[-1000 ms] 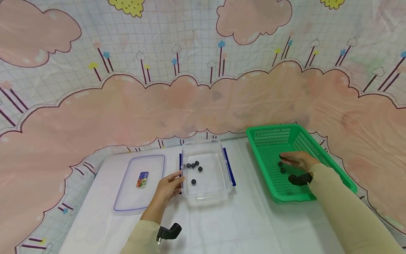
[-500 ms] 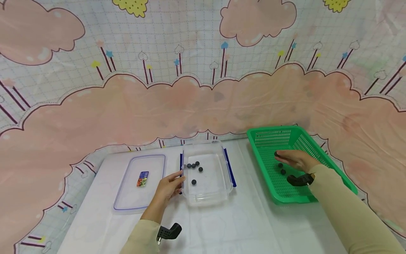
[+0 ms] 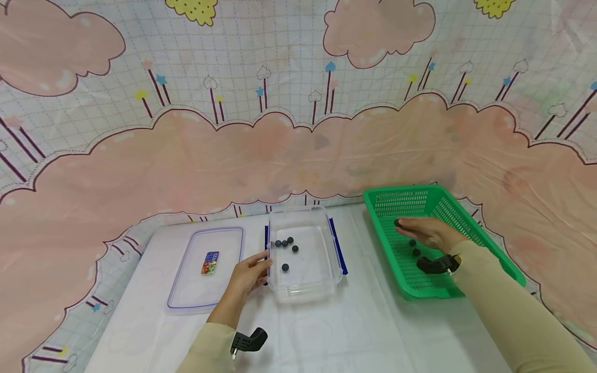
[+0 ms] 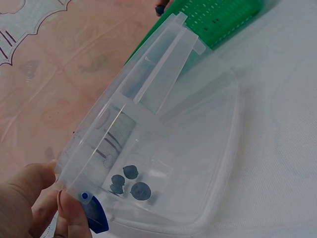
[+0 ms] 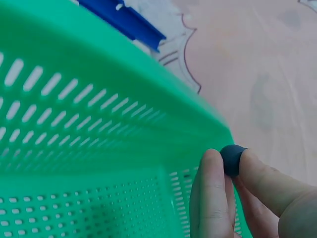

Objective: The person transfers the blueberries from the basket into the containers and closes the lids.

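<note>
Right hand [image 3: 431, 233] has shifted left, pinching one dark berry [image 5: 231, 159]; green basket [image 3: 434, 293] below the pinch. Left hand [image 3: 248, 273] grips clear container [image 3: 305, 291]; more berries [image 3: 295, 248] inside, near grip.

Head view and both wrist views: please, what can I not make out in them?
- Head view: whether more dark balls lie in the green basket under the right hand, which blocks that part.
- Head view: the wording on the label of the lid, too small.
- Left wrist view: the rest of the left hand, cut off by the left and bottom edges.
- Right wrist view: the whole blue latch, cut off by the top edge.
</note>
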Demonstrator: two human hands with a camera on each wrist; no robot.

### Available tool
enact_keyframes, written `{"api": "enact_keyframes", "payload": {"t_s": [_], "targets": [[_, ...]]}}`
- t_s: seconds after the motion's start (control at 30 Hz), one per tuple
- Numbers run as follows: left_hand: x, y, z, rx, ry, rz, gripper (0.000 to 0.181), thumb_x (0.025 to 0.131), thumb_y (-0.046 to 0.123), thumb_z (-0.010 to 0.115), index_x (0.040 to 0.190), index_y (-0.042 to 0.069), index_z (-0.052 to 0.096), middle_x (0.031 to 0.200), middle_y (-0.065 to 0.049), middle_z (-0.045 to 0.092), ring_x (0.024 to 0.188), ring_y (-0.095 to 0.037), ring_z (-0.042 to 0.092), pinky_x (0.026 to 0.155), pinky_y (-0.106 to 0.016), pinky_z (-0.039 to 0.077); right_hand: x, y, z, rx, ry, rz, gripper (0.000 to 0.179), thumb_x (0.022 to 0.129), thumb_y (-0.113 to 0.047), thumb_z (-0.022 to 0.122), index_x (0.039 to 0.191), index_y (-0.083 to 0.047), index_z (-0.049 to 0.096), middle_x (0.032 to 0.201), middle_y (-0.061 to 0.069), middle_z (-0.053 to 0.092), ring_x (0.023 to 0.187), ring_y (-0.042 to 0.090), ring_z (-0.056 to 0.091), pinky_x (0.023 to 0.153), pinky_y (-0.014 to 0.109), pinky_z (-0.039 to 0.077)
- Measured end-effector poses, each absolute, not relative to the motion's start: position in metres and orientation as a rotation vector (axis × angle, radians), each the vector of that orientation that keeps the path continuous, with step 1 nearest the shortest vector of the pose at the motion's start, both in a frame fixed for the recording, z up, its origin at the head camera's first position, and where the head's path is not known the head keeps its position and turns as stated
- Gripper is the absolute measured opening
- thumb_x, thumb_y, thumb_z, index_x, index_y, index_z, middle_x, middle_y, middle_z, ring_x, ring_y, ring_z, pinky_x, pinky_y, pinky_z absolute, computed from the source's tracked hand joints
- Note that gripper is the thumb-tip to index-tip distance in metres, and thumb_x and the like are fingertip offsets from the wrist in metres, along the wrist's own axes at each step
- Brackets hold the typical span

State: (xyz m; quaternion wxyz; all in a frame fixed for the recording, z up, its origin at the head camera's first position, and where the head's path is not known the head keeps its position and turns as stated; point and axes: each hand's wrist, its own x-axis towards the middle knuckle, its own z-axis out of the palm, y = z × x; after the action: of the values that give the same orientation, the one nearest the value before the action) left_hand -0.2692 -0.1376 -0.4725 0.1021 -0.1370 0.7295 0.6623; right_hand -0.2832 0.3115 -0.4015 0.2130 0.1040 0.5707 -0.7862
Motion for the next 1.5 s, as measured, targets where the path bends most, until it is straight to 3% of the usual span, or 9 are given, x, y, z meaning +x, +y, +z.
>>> {"api": "enact_keyframes", "payload": {"t_s": [0.13, 0.23, 0.43, 0.6, 0.7, 0.93, 1.07, 1.2, 1.5], "targets": [[-0.269, -0.138, -0.473, -0.409, 2.159, 1.947, 0.043, 0.092, 0.017, 0.070, 0.133, 0.007, 0.062, 0.093, -0.003, 0.060, 0.073, -0.008, 0.056, 0.061, -0.016, 0.051, -0.285, 0.304, -0.400, 0.262, 1.603, -2.168, 0.070, 0.101, 0.002, 0.048, 0.153, 0.007, 0.001, 0.116, 0.011, 0.063, 0.090, 0.010, 0.069, 0.099, 0.024, 0.050], [-0.269, -0.138, -0.473, -0.409, 2.160, 1.943, 0.044, 0.092, 0.017, 0.070, 0.134, 0.008, 0.061, 0.093, -0.003, 0.060, 0.072, -0.008, 0.056, 0.061, -0.017, 0.051, -0.285, 0.299, -0.400, 0.239, 1.635, -2.145, 0.069, 0.101, 0.002, 0.047, 0.152, 0.008, 0.001, 0.094, -0.001, 0.066, 0.089, 0.009, 0.069, 0.096, 0.023, 0.051], [-0.269, -0.138, -0.474, -0.411, 2.162, 1.940, 0.044, 0.092, 0.017, 0.070, 0.134, 0.008, 0.061, 0.091, -0.003, 0.059, 0.071, -0.008, 0.056, 0.060, -0.017, 0.051, -0.280, 0.289, -0.398, 0.191, 1.662, -2.130, 0.066, 0.101, 0.001, 0.049, 0.151, 0.010, 0.008, 0.097, -0.002, 0.066, 0.092, 0.008, 0.069, 0.100, 0.026, 0.049], [-0.270, -0.138, -0.475, -0.415, 2.158, 1.950, 0.043, 0.092, 0.016, 0.070, 0.133, 0.007, 0.062, 0.090, -0.002, 0.059, 0.071, -0.007, 0.056, 0.060, -0.016, 0.051, -0.277, 0.282, -0.397, 0.164, 1.539, -2.212, 0.026, 0.099, 0.005, 0.048, 0.122, 0.003, 0.061, 0.097, 0.003, 0.069, 0.092, 0.013, 0.070, 0.098, 0.028, 0.051], [-0.270, -0.138, -0.475, -0.418, 2.154, 1.957, 0.042, 0.092, 0.015, 0.069, 0.133, 0.007, 0.062, 0.090, -0.002, 0.059, 0.071, -0.007, 0.056, 0.060, -0.016, 0.051, -0.276, 0.278, -0.397, 0.151, 1.484, -2.238, 0.027, 0.099, 0.007, 0.047, 0.095, -0.005, 0.071, 0.097, 0.005, 0.069, 0.091, 0.014, 0.070, 0.095, 0.027, 0.053], [-0.269, -0.140, -0.473, -0.416, 2.154, 1.944, 0.043, 0.092, 0.017, 0.070, 0.134, 0.008, 0.062, 0.091, -0.002, 0.059, 0.072, -0.008, 0.056, 0.060, -0.017, 0.051, -0.276, 0.268, -0.396, 0.165, 1.540, -2.225, 0.021, 0.099, 0.008, 0.047, 0.102, -0.001, 0.066, 0.095, 0.006, 0.070, 0.089, 0.014, 0.071, 0.088, 0.025, 0.056], [-0.269, -0.140, -0.473, -0.419, 2.160, 1.931, 0.044, 0.091, 0.018, 0.071, 0.133, 0.009, 0.062, 0.091, -0.003, 0.059, 0.073, -0.009, 0.056, 0.062, -0.017, 0.052, -0.278, 0.260, -0.397, 0.157, 1.619, -2.183, 0.038, 0.098, 0.008, 0.048, 0.135, 0.012, 0.042, 0.094, 0.005, 0.069, 0.087, 0.013, 0.071, 0.088, 0.025, 0.056], [-0.270, -0.140, -0.473, -0.418, 2.156, 1.931, 0.044, 0.092, 0.018, 0.071, 0.134, 0.009, 0.062, 0.092, -0.003, 0.059, 0.074, -0.009, 0.056, 0.062, -0.018, 0.052, -0.281, 0.254, -0.399, 0.144, 1.660, -2.150, 0.055, 0.099, 0.009, 0.045, 0.146, 0.018, 0.018, 0.093, 0.004, 0.068, 0.086, 0.012, 0.070, 0.088, 0.024, 0.056], [-0.271, -0.138, -0.471, -0.430, 2.151, 1.937, 0.042, 0.092, 0.017, 0.070, 0.132, 0.008, 0.063, 0.094, -0.004, 0.061, 0.074, -0.010, 0.057, 0.061, -0.017, 0.052, -0.288, 0.242, -0.400, 0.151, 1.674, -2.142, 0.022, 0.099, 0.008, 0.047, 0.120, 0.008, 0.053, 0.092, 0.005, 0.069, 0.086, 0.013, 0.071, 0.084, 0.024, 0.057]]}}
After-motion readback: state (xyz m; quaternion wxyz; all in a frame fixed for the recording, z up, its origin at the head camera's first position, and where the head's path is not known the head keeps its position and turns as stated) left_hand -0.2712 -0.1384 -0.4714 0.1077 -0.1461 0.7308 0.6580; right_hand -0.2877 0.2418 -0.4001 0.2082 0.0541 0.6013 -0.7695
